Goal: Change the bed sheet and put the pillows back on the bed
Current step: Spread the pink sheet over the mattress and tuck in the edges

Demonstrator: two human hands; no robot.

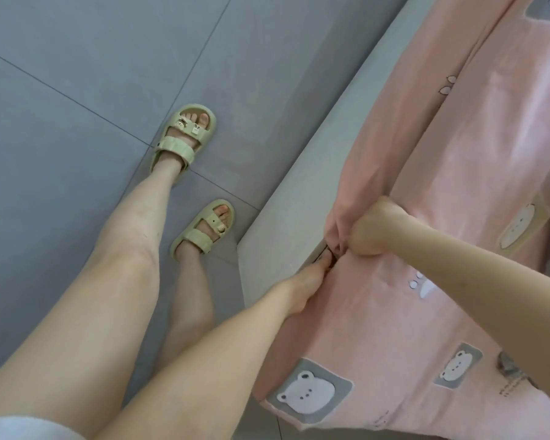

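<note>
While the right hand (373, 228) clenches the pink bear-print sheet (458, 147), the left hand (308, 285) tucks straight-fingered at the bed corner (267, 246); keep it taut.

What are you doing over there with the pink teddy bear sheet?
A person in sandals stands beside the bed and is fitting the pink sheet at a corner of the grey bed edge. The right hand grips a bunch of the sheet. The left hand has its fingers at the sheet's edge, though I cannot tell whether they are pinching or tucking it. No pillows are in view.
</note>
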